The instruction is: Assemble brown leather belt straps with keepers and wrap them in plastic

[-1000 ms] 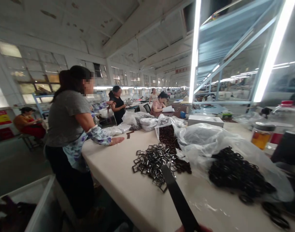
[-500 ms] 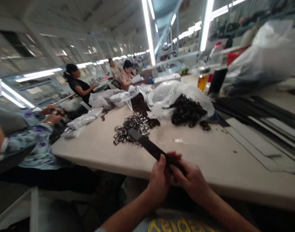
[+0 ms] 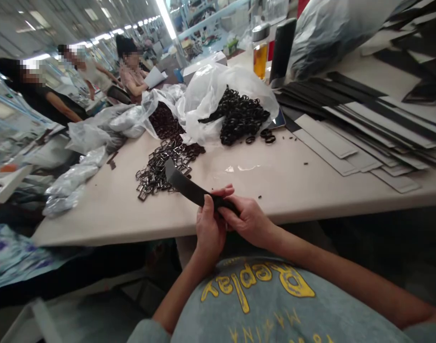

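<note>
A long dark strap [image 3: 187, 187] is held in front of my body, near the table's front edge. My left hand [image 3: 211, 221] closes round its middle, thumb on top. Pressed against it, my right hand [image 3: 244, 216] grips the strap's near end, which is mostly hidden by the fingers. The far end of the strap sticks out up and left, bending slightly, over a pile of metal buckles [image 3: 157, 169]. Behind the buckles lie small dark brown pieces [image 3: 164, 119]. Black loops [image 3: 241, 116] spill from a clear plastic bag [image 3: 203, 90].
Black and grey strips [image 3: 350, 138] are stacked on the table [image 3: 132, 216] at the right. A jar of amber liquid [image 3: 261, 55] and a black bottle [image 3: 282, 52] stand behind. Plastic bags [image 3: 66, 183] line the left. Several people are at the left and back.
The view has tilted down and turned right, showing more of the strips and my shirt. Both hands still hold the strap, whose free end now looks more bent.
</note>
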